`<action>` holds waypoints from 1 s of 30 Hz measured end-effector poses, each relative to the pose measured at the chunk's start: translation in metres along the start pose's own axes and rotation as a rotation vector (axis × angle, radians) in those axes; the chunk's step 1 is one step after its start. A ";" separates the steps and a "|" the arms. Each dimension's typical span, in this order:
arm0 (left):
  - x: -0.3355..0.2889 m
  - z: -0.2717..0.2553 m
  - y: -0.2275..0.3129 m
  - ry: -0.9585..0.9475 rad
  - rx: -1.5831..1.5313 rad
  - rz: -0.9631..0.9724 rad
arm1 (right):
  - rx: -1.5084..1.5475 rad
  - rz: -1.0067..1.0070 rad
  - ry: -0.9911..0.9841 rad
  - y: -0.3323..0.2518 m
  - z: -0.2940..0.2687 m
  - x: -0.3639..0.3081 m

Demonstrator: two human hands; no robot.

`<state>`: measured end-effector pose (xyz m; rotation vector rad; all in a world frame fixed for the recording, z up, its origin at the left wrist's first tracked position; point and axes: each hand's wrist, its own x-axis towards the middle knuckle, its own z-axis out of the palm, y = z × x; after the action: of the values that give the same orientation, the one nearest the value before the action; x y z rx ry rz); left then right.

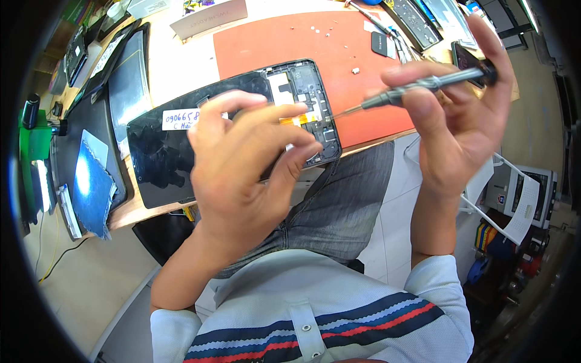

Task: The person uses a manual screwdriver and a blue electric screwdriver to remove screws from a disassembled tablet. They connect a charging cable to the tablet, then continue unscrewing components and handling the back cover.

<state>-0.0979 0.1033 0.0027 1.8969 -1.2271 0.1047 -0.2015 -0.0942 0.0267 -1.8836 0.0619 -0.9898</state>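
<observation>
A black tablet (160, 151) lies on the workbench with a white handwritten label (175, 120) on its dark face. At its right end the inner parts (302, 78) are bare, with an orange flex cable (295, 121) among them. My left hand (236, 163) hovers over that end, fingers spread and slightly blurred, and nothing shows in them. In my right hand (454, 127) is a grey precision screwdriver (417, 88), gripped between thumb and fingers. Its thin tip points left at the tablet's right edge; whether it touches cannot be made out.
Beneath the tablet's right part is an orange-red mat (260, 42), dotted with small white bits. Tools and a small black box (383, 44) sit at the far right. A white box (209, 18) stands at the back; dark panels (130, 78) lean at left.
</observation>
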 end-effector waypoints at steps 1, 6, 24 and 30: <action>0.002 -0.003 -0.001 0.037 -0.028 0.001 | 0.042 0.012 0.020 -0.009 -0.001 -0.009; 0.007 -0.008 0.006 0.025 -0.024 0.015 | -0.022 -0.162 -0.032 -0.011 -0.007 -0.010; 0.012 -0.015 0.005 0.052 0.028 0.075 | 0.049 -0.088 0.006 -0.019 -0.002 -0.010; 0.012 -0.013 0.006 0.044 0.040 0.086 | 0.043 -0.074 -0.004 -0.022 -0.001 -0.011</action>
<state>-0.0913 0.1032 0.0203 1.8663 -1.2852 0.2164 -0.2178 -0.0785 0.0372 -1.8601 -0.0316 -1.0299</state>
